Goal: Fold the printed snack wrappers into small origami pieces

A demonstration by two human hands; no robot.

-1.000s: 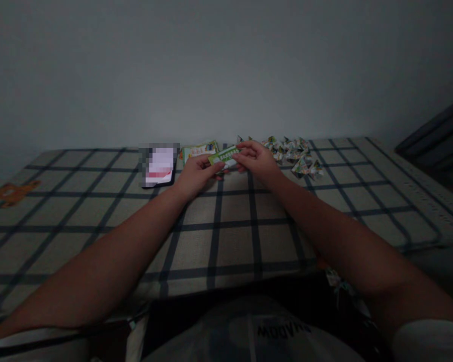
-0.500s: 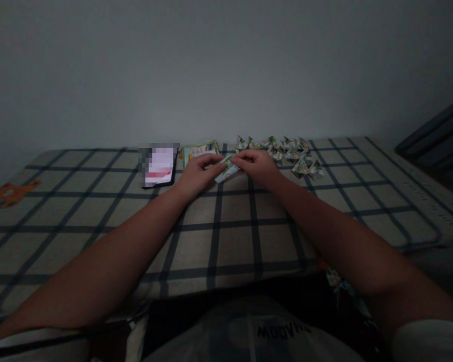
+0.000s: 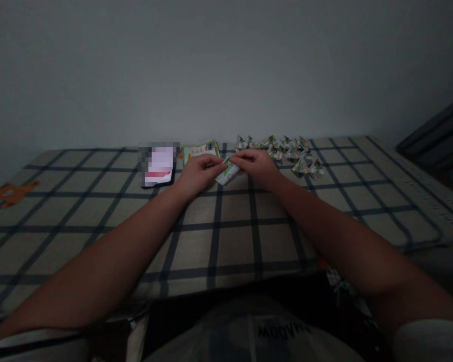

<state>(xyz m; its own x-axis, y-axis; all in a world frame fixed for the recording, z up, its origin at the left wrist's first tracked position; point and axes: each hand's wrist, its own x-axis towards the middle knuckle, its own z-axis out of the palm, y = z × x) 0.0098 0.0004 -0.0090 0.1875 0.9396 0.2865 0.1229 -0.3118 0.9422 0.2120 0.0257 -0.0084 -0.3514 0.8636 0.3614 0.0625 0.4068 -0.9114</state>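
Observation:
A small piece of printed paper, folded, white and green (image 3: 228,172), is pinched between my two hands over the checked cloth. My left hand (image 3: 201,173) grips its left upper edge with thumb and forefinger. On the other side, my right hand (image 3: 257,163) holds its upper right part between thumb and fingertips. Just behind my left hand lies a stack of flat printed sheets (image 3: 200,150). Several folded pointed paper pieces (image 3: 287,147) with the same kind of print sit beyond and to the right of my right hand.
A phone (image 3: 160,165) with a lit, partly blurred screen lies left of my left hand. The checked cloth (image 3: 234,241) covers the table up to the wall (image 3: 226,70). An orange figure (image 3: 13,193) shows at the far left.
The paper's lower end has swung slightly down and towards me, and more of its printed face shows. Both hands keep their hold in nearly the same place.

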